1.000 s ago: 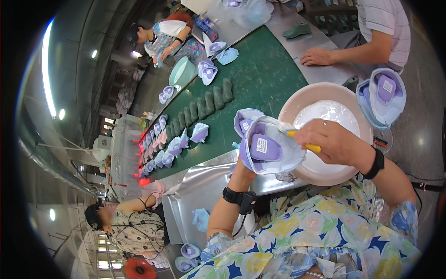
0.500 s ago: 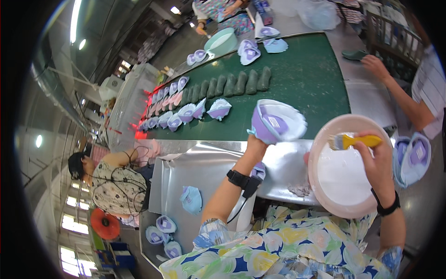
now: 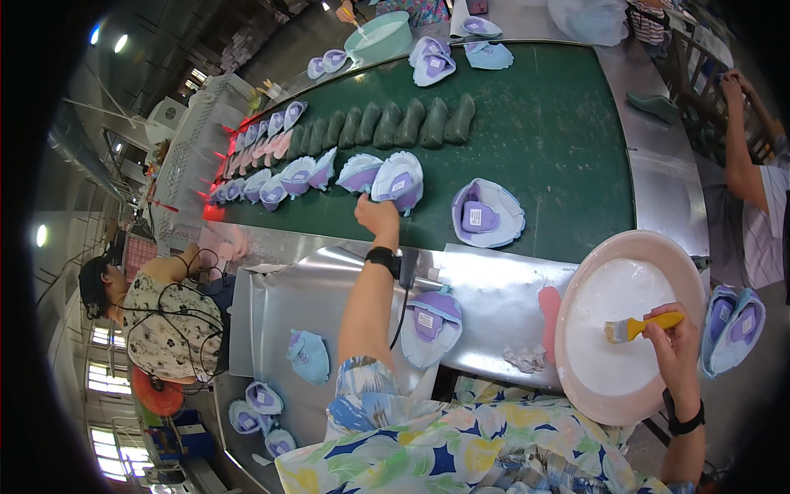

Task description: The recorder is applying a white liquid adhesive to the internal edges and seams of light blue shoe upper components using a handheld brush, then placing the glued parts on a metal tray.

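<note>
My left hand (image 3: 377, 216) reaches out over the green conveyor belt (image 3: 559, 132) and grips a pale blue and purple shoe upper (image 3: 398, 179), holding it at the end of a row of similar uppers. My right hand (image 3: 672, 339) holds a yellow-handled brush (image 3: 638, 328) over the white contents of a large pink basin (image 3: 629, 321) at the right. Another blue and purple upper (image 3: 487, 216) lies alone on the belt, to the right of my left hand.
A row of dark green shoe lasts (image 3: 387, 125) lies across the belt. More uppers lie on the steel bench (image 3: 329, 296), one (image 3: 429, 323) near my left forearm. A seated person (image 3: 156, 313) works at left. Another person's arm (image 3: 745, 165) is at right. A green basin (image 3: 380, 37) stands far off.
My left hand has carried the upper from near my chest out to the belt. My right hand with the brush has moved to the pink basin.
</note>
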